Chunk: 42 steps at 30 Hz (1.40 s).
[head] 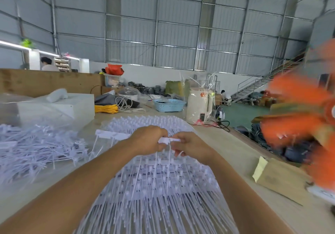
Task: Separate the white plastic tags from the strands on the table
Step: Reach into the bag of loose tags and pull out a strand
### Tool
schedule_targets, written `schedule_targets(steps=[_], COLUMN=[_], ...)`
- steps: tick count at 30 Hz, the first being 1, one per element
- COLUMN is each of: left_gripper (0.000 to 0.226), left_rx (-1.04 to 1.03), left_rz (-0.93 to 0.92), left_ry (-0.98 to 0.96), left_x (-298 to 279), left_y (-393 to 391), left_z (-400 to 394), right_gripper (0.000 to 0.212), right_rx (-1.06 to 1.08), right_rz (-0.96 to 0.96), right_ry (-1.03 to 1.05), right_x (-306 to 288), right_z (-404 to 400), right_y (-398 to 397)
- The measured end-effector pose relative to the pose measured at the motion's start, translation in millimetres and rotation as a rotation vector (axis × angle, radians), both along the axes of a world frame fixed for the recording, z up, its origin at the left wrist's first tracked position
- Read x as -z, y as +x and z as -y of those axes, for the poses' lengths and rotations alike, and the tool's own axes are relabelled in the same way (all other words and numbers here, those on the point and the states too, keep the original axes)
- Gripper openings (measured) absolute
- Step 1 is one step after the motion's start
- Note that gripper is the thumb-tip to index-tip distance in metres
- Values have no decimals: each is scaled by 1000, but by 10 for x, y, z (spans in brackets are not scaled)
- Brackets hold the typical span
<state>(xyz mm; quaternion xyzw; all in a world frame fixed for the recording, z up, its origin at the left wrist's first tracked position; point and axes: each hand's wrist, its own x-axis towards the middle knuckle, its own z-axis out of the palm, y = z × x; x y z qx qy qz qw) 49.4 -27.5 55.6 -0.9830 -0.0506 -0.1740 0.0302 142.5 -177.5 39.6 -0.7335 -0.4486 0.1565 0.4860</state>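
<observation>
A wide sheet of joined white plastic tags and strands (155, 188) lies on the table in front of me. Above its middle, my left hand (147, 139) and my right hand (188, 146) both grip one strip of white tags (169, 140), fingers curled round it. The strip runs left past my left hand as a long white bar (112, 135). Thin strands (169, 154) hang down from the strip between my hands. A loose heap of separated tags and strands (36, 148) covers the table at the left.
A white box (54, 107) under clear plastic stands at the back left. Yellow cable (106, 108), a blue basket (169, 104) and a white wrapped kettle (199, 105) stand behind the sheet. A brown envelope (279, 179) lies right, near the table edge. Blurred orange fan blades (299, 121) fill the right.
</observation>
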Motion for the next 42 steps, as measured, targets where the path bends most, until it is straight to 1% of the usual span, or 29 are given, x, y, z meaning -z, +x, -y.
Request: schedule_targets(steps=[3,5,7,9,11,14,17,20,22,25,28,30,32,34,35,37,38,39,40,41,42], left_gripper=[35,37,34,30,27,24,19,27,39,46,42,32,29,33,37,37,32,26,16,10,19], left_rx=[15,52,58,45,33,28,37,71,130,223,253,281,307,325,345,397,403,392,370,348,315], left_rz=[62,34,-17,-25,-19,-38,-93,-122,-84,-57,-72,-26,26,45,26,-11,21,88,144,149,109], left_ry=[4,-30,-80,-114,-79,27,14,-122,-269,-454,-577,-716,-784,-819,-852,-882,-863,-850,-849,-836,-798], left_x=[99,189,275,369,454,509,481,442,441,422,367,308,263,227,205,162,152,143,147,161,183], left_y=[33,28,4,-27,-47,-75,-107,-127,-138,-155,-184,-206,-219,-230,-264,-337,-360,-370,-357,-336,-301], left_z=[13,18,14,-3,-25,-34,-34,-92,-135,-146,-154,-167,-141,-118,-113,-155,-185,-209,-226,-213,-182], right_gripper=[14,11,19,25,26,22,15,15,15,13,14,16,17,16,16,19,22,24,25,26,25], right_rx=[1,-3,-3,15,34,54,49,64,69,20,-30,-53,-59,7,107,361,436,458,433,369,297], right_rz=[-15,-14,-6,12,81,254,346,393,398,471,540,571,582,542,479,258,132,3,-129,-252,-338], right_ry=[11,-27,-45,-6,35,36,53,86,126,145,186,247,272,303,330,426,483,545,597,625,624], right_x=[14,78,209,347,446,514,571,585,538,460,373,316,275,251,241,238,247,254,244,228,213], right_z=[-22,-38,-73,-113,-154,-220,-270,-273,-247,-202,-132,-100,-120,-129,-82,129,261,366,407,387,314], right_y=[18,6,-21,-49,-53,-29,-35,-62,-66,-72,-99,-118,-153,-160,-125,56,148,208,224,196,147])
